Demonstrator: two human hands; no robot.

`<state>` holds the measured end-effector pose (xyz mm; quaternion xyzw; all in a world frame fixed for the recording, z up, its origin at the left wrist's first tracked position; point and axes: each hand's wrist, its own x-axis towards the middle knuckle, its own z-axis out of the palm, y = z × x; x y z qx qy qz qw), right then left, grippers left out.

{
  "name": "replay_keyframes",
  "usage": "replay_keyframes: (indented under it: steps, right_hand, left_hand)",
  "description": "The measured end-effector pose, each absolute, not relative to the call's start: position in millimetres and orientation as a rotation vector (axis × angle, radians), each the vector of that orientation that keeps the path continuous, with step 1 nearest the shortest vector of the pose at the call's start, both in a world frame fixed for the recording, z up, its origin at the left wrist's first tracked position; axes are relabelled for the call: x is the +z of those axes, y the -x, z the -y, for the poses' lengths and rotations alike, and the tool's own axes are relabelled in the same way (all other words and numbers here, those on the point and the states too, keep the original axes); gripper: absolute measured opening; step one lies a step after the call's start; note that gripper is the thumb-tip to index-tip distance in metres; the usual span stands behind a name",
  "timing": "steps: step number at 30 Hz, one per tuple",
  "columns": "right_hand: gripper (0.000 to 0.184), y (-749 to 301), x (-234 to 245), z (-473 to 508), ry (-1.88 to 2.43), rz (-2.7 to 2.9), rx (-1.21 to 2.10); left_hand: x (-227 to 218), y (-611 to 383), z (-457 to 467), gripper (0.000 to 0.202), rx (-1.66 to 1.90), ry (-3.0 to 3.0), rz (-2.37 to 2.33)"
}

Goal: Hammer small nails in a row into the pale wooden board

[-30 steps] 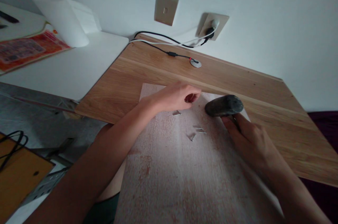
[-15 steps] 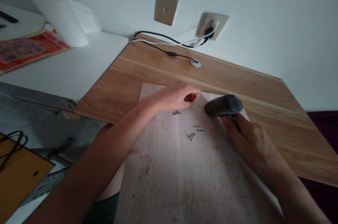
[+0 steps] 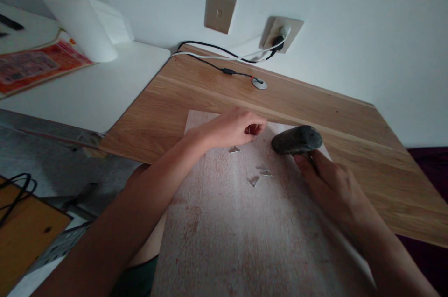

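My left hand [image 3: 241, 129] is closed in a pinch above the far part of a whitish, worn wooden board [image 3: 224, 222]. A thin, light piece shows in the hollow of its fingers, seemingly a nail [image 3: 249, 130], mostly hidden. My right hand [image 3: 327, 178] is wrapped round the handle of a mallet with a dark, thick head [image 3: 297, 140], held over the board's right side. Between the hands lie several loose silver nails: one nail [image 3: 234, 149] close below the left wrist, another nail [image 3: 255, 181] nearer me, and a nail [image 3: 266, 173] beside it.
Under the board is a wooden desk [image 3: 147, 110] against the wall. Cables [image 3: 217, 57] run along its back edge to a wall socket [image 3: 285, 35]. At left, a white table [image 3: 91, 96] carries a white roll [image 3: 84, 26] and an orange-red packet [image 3: 38, 63].
Almost nothing differs. Both hands, the mallet and the loose nails keep their places, while the thin piece in the left fingers shows slightly more clearly.
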<state>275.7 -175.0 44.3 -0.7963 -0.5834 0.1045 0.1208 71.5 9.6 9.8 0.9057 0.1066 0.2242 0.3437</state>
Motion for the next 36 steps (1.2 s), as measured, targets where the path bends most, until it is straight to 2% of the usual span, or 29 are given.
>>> replay_keyframes:
  steps: [12, 22, 30, 36]
  right_hand:
    - [0.029, -279.2, 40.8, 175.9, 2.294, 1.706, 0.289]
    - [0.037, -278.2, 41.4, 176.2, 2.375, 1.69, 0.325]
    - [0.03, -278.7, 40.5, 176.4, 2.297, 1.714, 0.264]
    - [0.033, -279.1, 40.2, 175.6, 2.286, 1.713, 0.294]
  left_hand:
    - [10.1, -70.9, -8.9, 0.023, 0.581, -2.354, -0.312]
    - [10.3, -70.9, -9.0, 0.024, 0.587, -2.337, -0.288]
    - [10.5, -71.0, -8.8, 0.022, 0.564, -2.346, -0.297]
    - [8.8, -71.4, -10.1, 0.019, 0.577, -2.339, -0.28]
